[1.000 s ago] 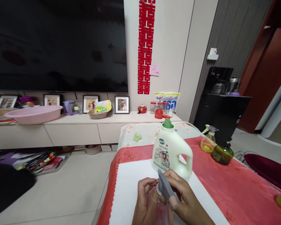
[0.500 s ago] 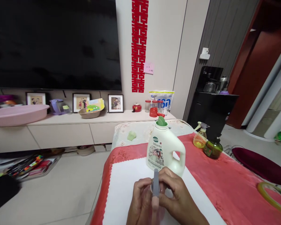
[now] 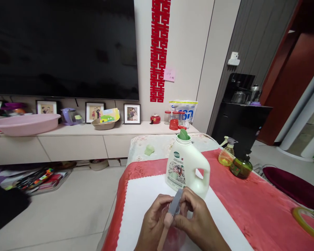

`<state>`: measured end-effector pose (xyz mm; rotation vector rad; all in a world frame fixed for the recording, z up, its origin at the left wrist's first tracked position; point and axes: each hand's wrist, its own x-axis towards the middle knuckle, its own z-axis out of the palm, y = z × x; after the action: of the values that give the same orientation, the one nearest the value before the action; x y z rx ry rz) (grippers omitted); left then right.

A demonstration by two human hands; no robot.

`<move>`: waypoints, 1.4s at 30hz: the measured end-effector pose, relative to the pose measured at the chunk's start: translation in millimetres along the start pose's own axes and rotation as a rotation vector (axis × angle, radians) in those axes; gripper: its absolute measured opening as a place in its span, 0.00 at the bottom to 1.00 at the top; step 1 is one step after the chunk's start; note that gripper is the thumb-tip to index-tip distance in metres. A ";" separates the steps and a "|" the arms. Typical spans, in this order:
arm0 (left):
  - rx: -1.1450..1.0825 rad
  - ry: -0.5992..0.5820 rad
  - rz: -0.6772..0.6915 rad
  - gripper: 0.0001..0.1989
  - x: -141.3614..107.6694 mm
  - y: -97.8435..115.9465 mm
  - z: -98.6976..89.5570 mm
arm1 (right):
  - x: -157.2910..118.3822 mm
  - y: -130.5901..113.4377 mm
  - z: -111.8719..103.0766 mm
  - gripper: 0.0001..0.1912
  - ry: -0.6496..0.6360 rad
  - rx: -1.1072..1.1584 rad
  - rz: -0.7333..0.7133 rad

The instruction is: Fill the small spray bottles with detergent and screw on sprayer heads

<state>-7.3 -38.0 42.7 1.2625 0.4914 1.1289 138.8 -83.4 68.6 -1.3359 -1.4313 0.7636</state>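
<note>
A spray bottle point(image 3: 175, 202) with a grey head, a beige tip pointing toward me and a see-through pinkish body is between my hands at the table's near side. My left hand point(image 3: 155, 218) is closed around it from the left, below the head. From the right, my right hand point(image 3: 196, 214) grips the neck and head with thumb and fingers. Both palms and most of the body are hidden. Just beyond my hands stands a large pale-green detergent jug point(image 3: 185, 170), upright, with a green piece point(image 3: 183, 134) in its open mouth.
White paper point(image 3: 143, 198) lies on the red tablecloth point(image 3: 232, 188). A crumpled green piece point(image 3: 149, 150) is at the far left. Farther right stand a yellow spray bottle point(image 3: 226, 155) and a dark green pump bottle point(image 3: 241, 166). A tape roll point(image 3: 303, 223) lies at the right edge.
The spray head has turned in my hands: its beige tip has swung to the left and its grey far end to the right. The view has shifted slightly left.
</note>
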 end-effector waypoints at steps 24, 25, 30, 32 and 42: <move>-0.129 -0.103 -0.036 0.23 -2.1 -10.1 4.3 | 4.3 28.4 -10.5 0.25 -0.210 0.296 0.020; -0.151 -0.119 -0.015 0.22 -1.1 -11.3 4.4 | 4.6 28.5 -11.2 0.25 -0.210 0.299 0.023; -0.261 -0.132 -0.016 0.19 -1.7 -13.0 7.6 | 5.9 18.9 -19.8 0.28 -0.311 0.273 -0.049; -0.271 -0.082 -0.033 0.18 -3.8 -11.8 10.2 | 5.9 13.0 -23.5 0.27 -0.361 0.228 -0.082; -0.098 -0.014 -0.056 0.21 -6.2 -10.3 6.7 | 7.1 16.7 -18.0 0.21 -0.278 0.182 -0.198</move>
<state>-0.4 -45.6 33.5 1.1647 0.4530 1.0837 162.0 -76.5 60.5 -0.9602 -1.6410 0.9492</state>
